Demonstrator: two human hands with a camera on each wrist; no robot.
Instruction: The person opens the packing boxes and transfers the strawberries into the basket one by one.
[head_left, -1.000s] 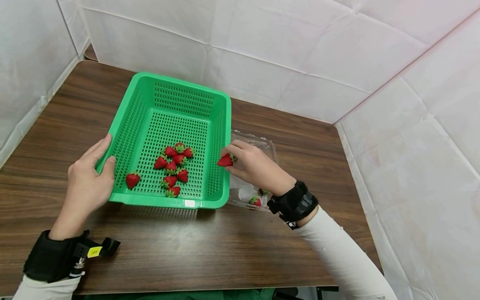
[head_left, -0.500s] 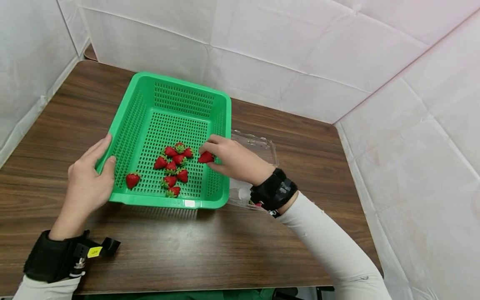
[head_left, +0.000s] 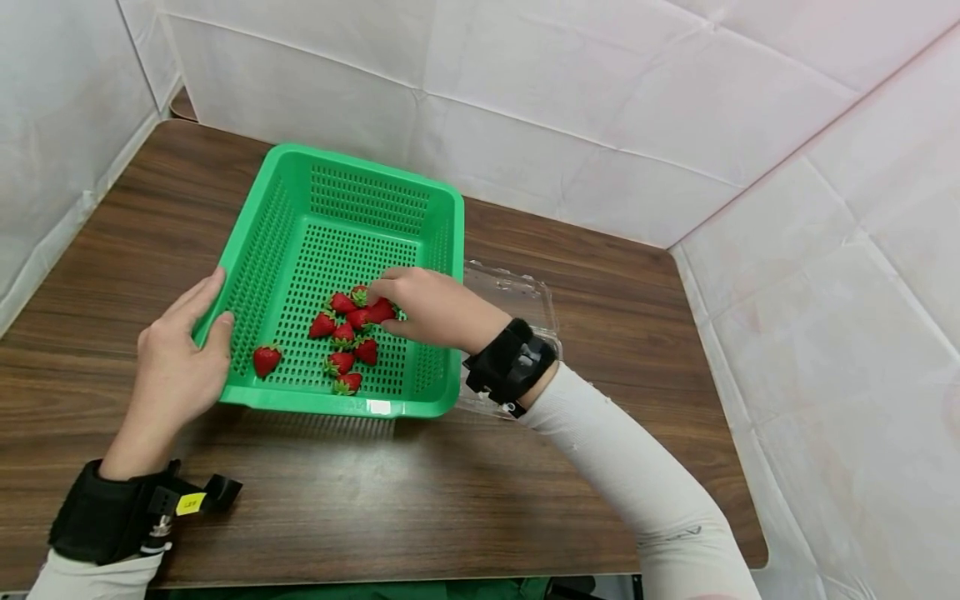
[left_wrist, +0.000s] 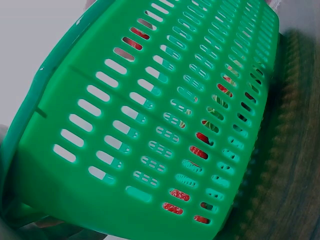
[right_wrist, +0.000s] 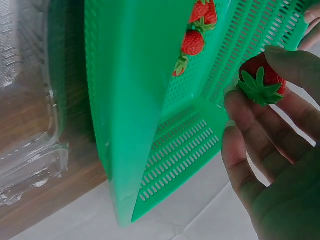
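Note:
A green slotted plastic basket (head_left: 360,162) sits on the wooden table with several strawberries (head_left: 340,363) on its floor, one apart near the left wall. My left hand (head_left: 180,354) grips the basket's left rim, thumb inside and fingers outside. Over the basket's right half, my right hand (head_left: 431,308) pinches a strawberry (right_wrist: 260,80) between thumb and fingers, its leafy cap facing the right wrist camera. In the head view this berry overlaps the right side of the cluster. Through the slots in the left wrist view, red bits of fruit show.
A clear plastic clamshell box (head_left: 517,300) lies against the basket's right side, partly hidden by my right wrist. White sheeting (head_left: 525,108) walls the dark wooden table (head_left: 420,500) at the back and both sides.
My right hand has carried the strawberry left, from over the basket's right rim to beside the berry cluster. The left hand and the basket have stayed put.

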